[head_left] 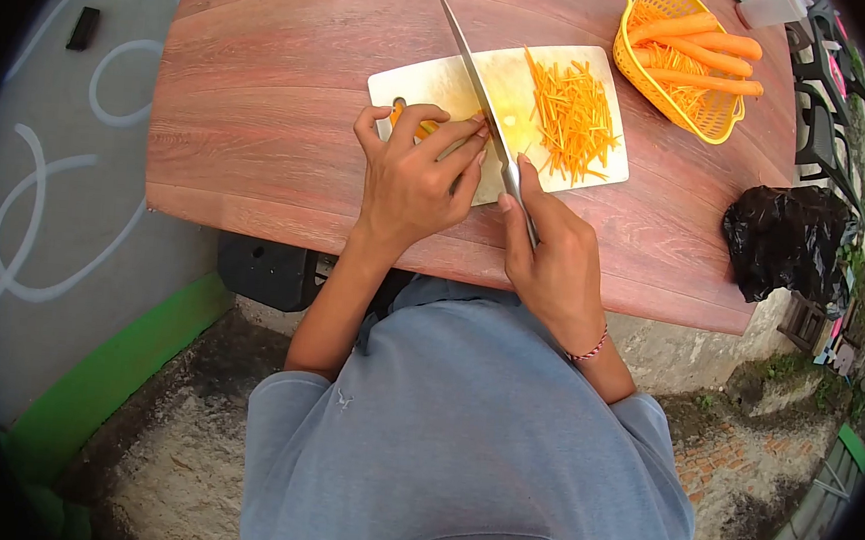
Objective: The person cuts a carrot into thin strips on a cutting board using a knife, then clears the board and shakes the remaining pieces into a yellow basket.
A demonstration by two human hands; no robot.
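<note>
My left hand [413,183] presses down on an orange carrot piece [414,126] at the near left part of a white cutting board [436,82]. My right hand [554,258] grips the handle of a long knife [472,67], whose blade lies across the board right beside my left fingertips. A heap of thin carrot strips [572,117] covers the right half of the board.
A yellow plastic basket [709,119] with whole carrots [703,56] stands at the far right of the reddish wooden table [263,108]. A black plastic bag [784,239] sits off the table's right edge. A small black object [83,28] lies on the painted floor at left.
</note>
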